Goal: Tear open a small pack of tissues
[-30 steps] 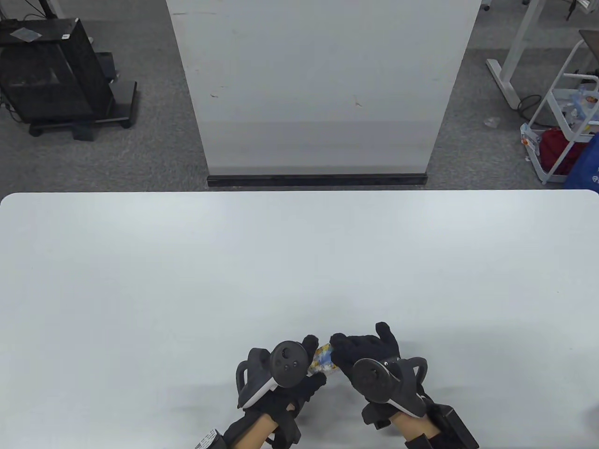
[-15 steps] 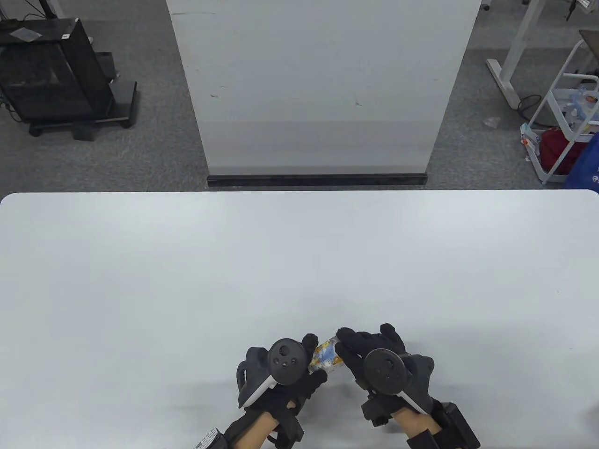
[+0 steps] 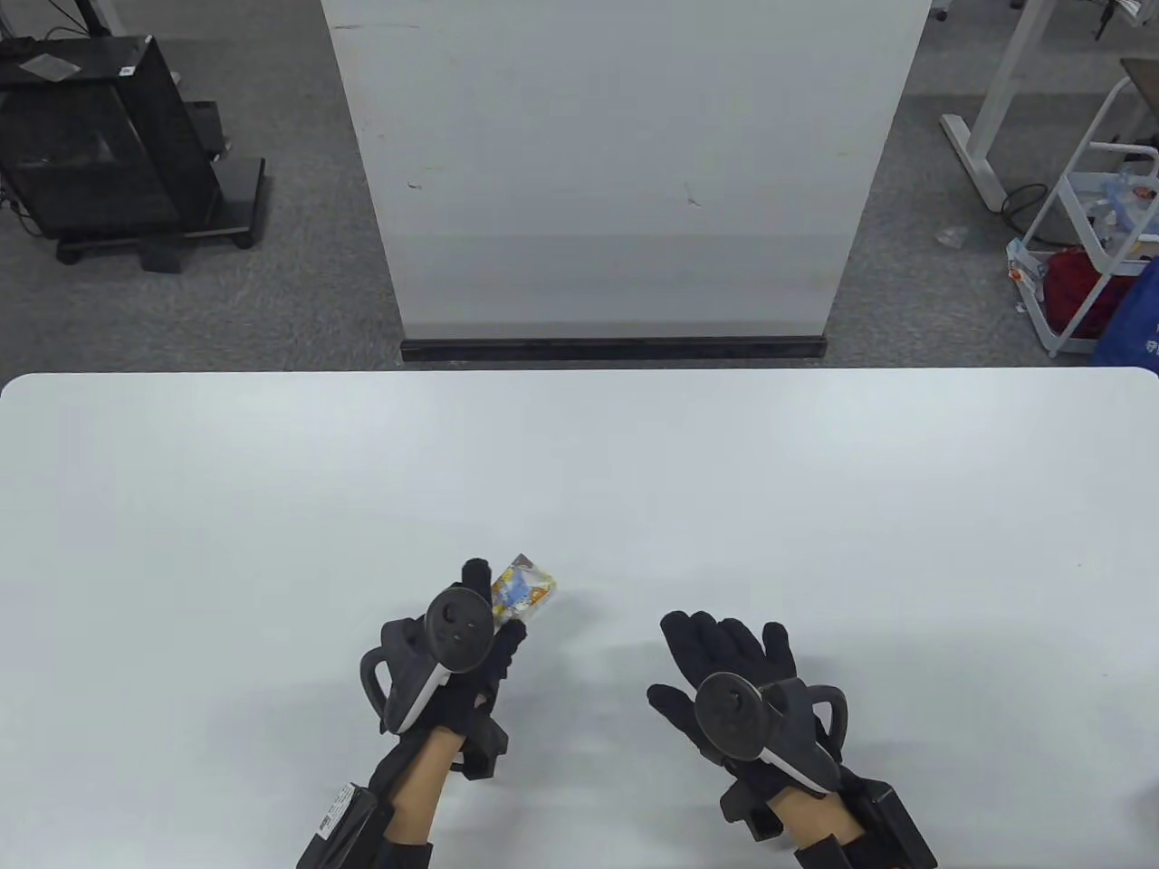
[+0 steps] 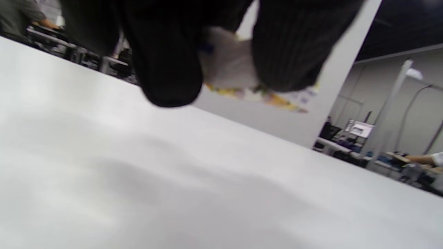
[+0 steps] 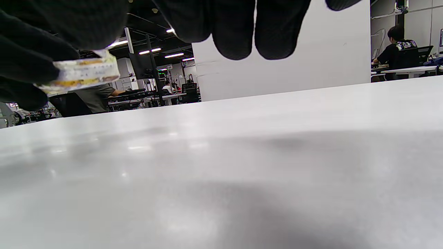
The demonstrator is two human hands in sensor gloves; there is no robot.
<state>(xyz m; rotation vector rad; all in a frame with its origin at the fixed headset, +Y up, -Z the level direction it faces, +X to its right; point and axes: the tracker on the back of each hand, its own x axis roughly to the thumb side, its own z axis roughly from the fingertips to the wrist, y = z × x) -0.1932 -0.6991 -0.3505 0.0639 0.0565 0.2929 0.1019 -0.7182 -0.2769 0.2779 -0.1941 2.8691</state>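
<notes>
The small tissue pack (image 3: pixel 527 587), white with yellow and blue print, is held off the white table (image 3: pixel 272 507) by my left hand (image 3: pixel 496 602), left of centre near the front. In the left wrist view two gloved fingers (image 4: pixel 166 69) grip the pack (image 4: pixel 238 69) between them. My right hand (image 3: pixel 697 656) is empty, fingers spread, palm down over the table, well to the right of the pack. The pack also shows edge-on at the left of the right wrist view (image 5: pixel 81 72). I cannot tell whether the wrapper is torn.
A white partition board (image 3: pixel 616 172) stands behind the table's far edge. A black cabinet (image 3: pixel 100 145) is on the floor at back left and a white cart (image 3: pixel 1100 244) at back right.
Both hands held the pack together near the front centre. My right hand has let go and moved right. My left hand has carried the pack left and away from me.
</notes>
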